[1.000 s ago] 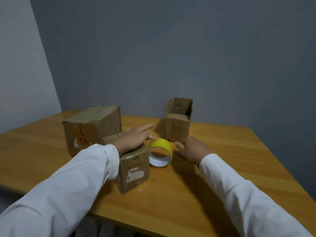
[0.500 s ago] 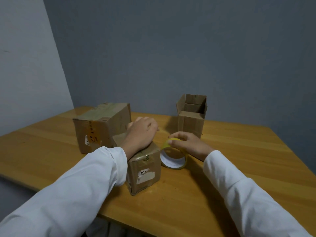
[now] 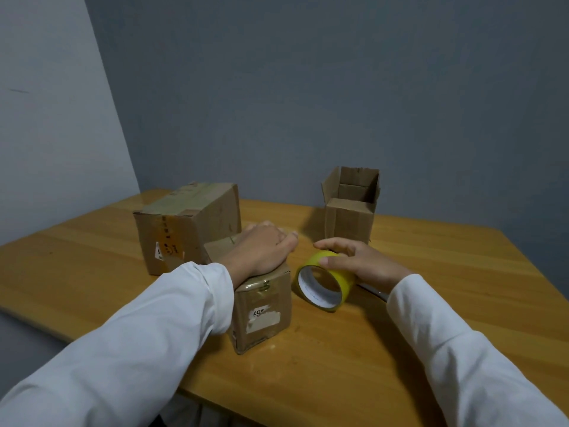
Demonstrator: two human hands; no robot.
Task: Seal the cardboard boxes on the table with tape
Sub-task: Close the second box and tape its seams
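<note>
**Small box pinned by left hand; right hand on tape roll**

The left hand (image 3: pixel 261 249) lies palm down on top of the small cardboard box (image 3: pixel 261 312), fingers (image 3: pixel 284 241) curled over its far top edge and gripping it. This box stands on the wooden table (image 3: pixel 431 303) near the front edge; its near face carries a torn white label and its top seam shows glossy tape.

The right hand (image 3: pixel 360 260) rests on the yellow tape roll (image 3: pixel 323 282), fingers and thumb curved round its upper rim and holding it. The roll stands on edge, just beside the small box at its 3 o'clock, open core turned toward the camera.

A larger closed cardboard box (image 3: pixel 187 223) sits at 11 o'clock from the small box, close behind it (taped along the top, orange sticker on the near face). An open-topped cardboard box (image 3: pixel 351 217), flaps upright, stands at 1 o'clock, well apart, near the grey wall (image 3: pixel 308 87).

Both arms wear white sleeves (image 3: pixel 138 349).
</note>
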